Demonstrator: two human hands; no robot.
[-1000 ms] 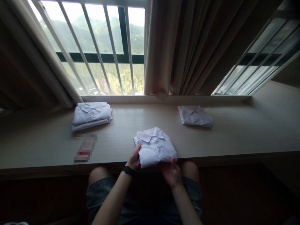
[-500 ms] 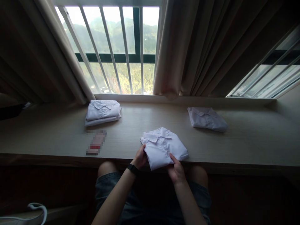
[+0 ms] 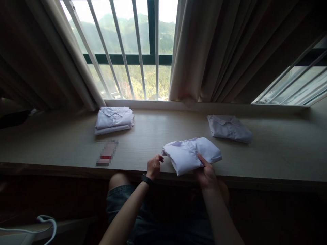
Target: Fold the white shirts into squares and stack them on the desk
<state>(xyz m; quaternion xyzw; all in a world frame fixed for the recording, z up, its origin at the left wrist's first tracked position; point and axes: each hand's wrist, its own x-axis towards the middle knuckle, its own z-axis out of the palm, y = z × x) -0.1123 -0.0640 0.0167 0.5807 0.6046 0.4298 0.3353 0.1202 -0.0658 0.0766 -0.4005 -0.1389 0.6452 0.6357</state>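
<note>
A folded white shirt is lifted a little off the wooden ledge, tilted, near its front edge. My right hand grips the shirt's near right corner, thumb on top. My left hand, with a black band on its wrist, sits just left of the shirt with curled fingers pinching its left edge.
A stack of folded white shirts lies at the back left of the ledge. One folded shirt lies at the back right. A flat blurred item rests left of my hands. Curtains and a barred window stand behind.
The folded shirt has risen off the ledge and shifted right, carried by my right hand. My left hand slid from under its left side to its edge. The view panned left.
</note>
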